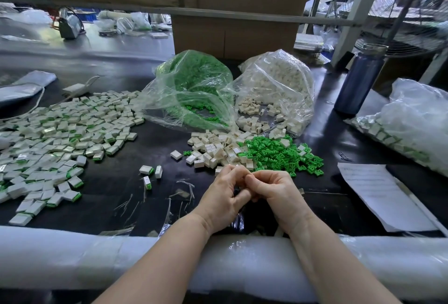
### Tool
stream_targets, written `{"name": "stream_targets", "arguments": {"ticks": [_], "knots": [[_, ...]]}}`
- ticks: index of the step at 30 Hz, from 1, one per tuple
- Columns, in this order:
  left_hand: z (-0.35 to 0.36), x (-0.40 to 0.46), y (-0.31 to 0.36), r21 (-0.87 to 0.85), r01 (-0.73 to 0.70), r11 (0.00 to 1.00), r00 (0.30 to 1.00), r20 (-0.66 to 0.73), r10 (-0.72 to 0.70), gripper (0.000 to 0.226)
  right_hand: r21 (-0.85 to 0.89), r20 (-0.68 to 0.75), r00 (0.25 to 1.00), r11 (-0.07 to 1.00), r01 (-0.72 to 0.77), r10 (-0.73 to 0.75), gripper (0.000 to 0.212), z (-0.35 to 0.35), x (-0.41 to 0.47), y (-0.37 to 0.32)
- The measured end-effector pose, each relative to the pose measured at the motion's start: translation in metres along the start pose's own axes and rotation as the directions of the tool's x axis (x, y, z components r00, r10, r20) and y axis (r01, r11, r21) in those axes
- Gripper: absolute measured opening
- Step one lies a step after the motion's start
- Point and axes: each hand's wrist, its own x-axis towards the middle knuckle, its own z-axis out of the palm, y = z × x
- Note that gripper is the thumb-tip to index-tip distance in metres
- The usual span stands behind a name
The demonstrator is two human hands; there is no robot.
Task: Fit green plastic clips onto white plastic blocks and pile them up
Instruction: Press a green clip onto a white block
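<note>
Green clips lie just beyond both hands.

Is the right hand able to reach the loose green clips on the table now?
Probably yes. The loose green clips lie just beyond the right hand with nothing between them. But its fingers are curled against the left hand, seemingly busy, so it must let go first.

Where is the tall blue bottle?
In the head view the blue bottle stands upright on the right side of the table, far back, between the bag of white blocks and the fan.
</note>
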Motion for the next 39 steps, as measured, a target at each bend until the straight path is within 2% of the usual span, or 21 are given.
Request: {"name": "stream_targets", "arguments": {"ticks": [7,11,14,19,24,29,32,36,39], "knots": [[-0.001,0.0,0.003,-0.004,0.014,1.0,1.0,-0.012,-0.014,0.017,-0.01,-0.006,1.0,1.0,0.006,-0.006,0.013,-0.002,0.001,0.002],[-0.003,-0.001,0.005,-0.098,0.02,0.995,0.997,-0.071,-0.027,0.01,-0.079,-0.012,0.999,0.996,0.044,-0.045,0.02,0.001,0.002,0.003],[-0.004,0.0,0.003,-0.109,0.056,0.993,0.987,-0.142,-0.071,0.01,-0.164,-0.124,0.984,0.981,0.105,-0.126,0.005,0.001,0.002,0.002],[-0.004,0.001,0.001,-0.092,0.072,0.993,0.986,-0.147,-0.085,0.013,-0.455,-0.145,0.941,0.865,0.21,-0.305,0.017,-0.001,0.002,0.001],[-0.004,0.001,0.003,-0.079,0.091,0.993,0.988,-0.118,-0.1,0.014,-0.532,-0.144,0.936,0.822,0.201,-0.322,0.021,-0.001,0.004,0.004],[-0.005,-0.001,0.001,-0.089,0.124,0.988,0.967,-0.212,-0.141,0.009,-0.572,-0.175,0.916,0.795,0.203,-0.36,0.005,-0.001,0.004,0.005],[-0.007,-0.001,-0.001,-0.044,0.16,0.986,0.919,-0.357,-0.165,0.015,-0.596,-0.249,0.879,0.78,0.193,-0.407,0.006,-0.004,0.004,0.005],[-0.016,0.0,-0.01,0.068,0.288,0.955,0.732,-0.659,-0.174,0.021,-0.636,-0.291,0.863,0.758,0.147,-0.412,0.011,-0.006,0.005,0.007],[-0.02,0.002,-0.015,0.054,0.376,0.925,0.664,-0.712,-0.228,0.026,-0.68,-0.3,0.857,0.724,0.115,-0.418,0.015,-0.008,0.006,0.008]]}}
